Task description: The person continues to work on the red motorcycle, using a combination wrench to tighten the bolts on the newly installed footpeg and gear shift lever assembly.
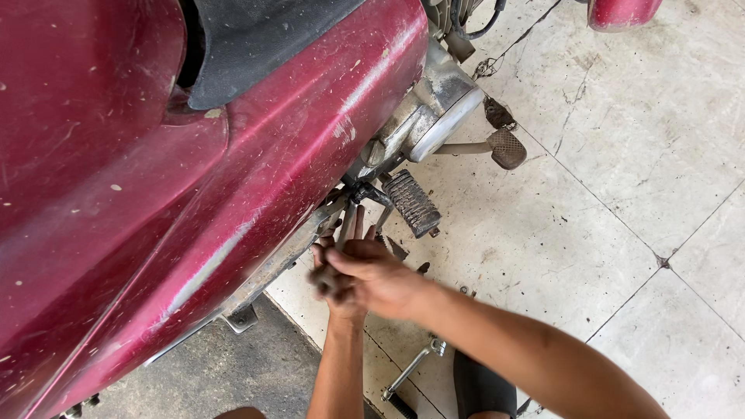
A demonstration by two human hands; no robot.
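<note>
I look down along a dark red motorcycle with a black seat. Both my hands meet low at its side, just below the ribbed footrest. My right hand lies on top, fingers curled toward the bike's underside. My left hand is beneath it, partly hidden and blurred. A thin metal part sticks up between the fingers toward a black joint under the engine. Which hand grips it is hidden.
The silver engine case and a brake pedal jut out to the right. A ratchet wrench lies on the tiled floor by my dark shoe. A grey mat lies under the bike.
</note>
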